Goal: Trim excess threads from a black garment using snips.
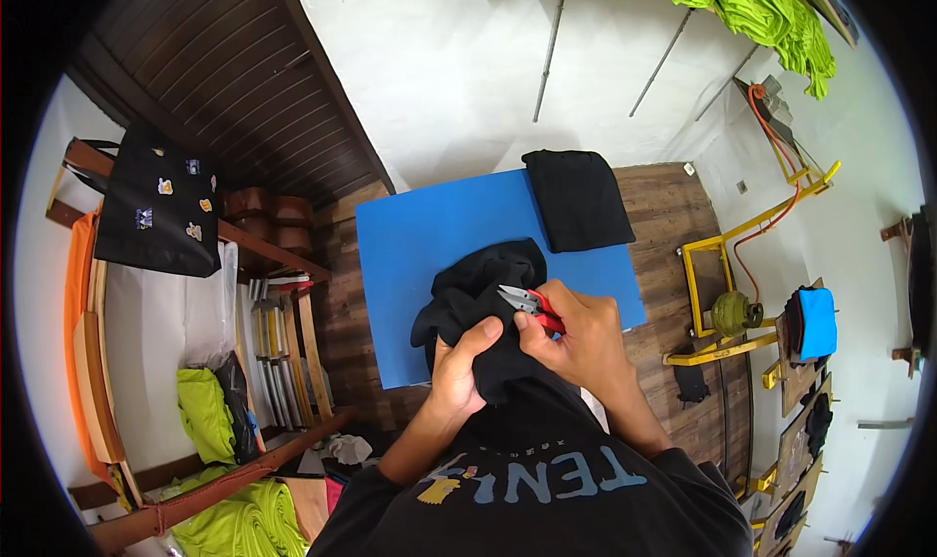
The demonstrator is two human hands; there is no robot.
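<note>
My left hand [461, 366] grips a bunched black cloth garment [483, 279] above the blue tabletop [439, 227], its thumb on top of the fabric. In my right hand [578, 330] are thread snips with red handles [545, 312]. Their metal blades point left and lie over the cloth, a little apart at the tips. My right thumb is close to the fabric. A folded black cloth [580, 202] rests at the table's far right corner. Part of the garment hangs down towards my shirt, and the fingers of my left hand are mostly hidden by it.
A shelf at left holds a black tote bag [157, 205], screen frames [274, 359] and lime-green cloth [203, 414]. More lime-green cloth [761, 15] hangs above the far wall. At right stand a yellow metal frame [706, 246] and a green gas cylinder [732, 313] with an orange hose.
</note>
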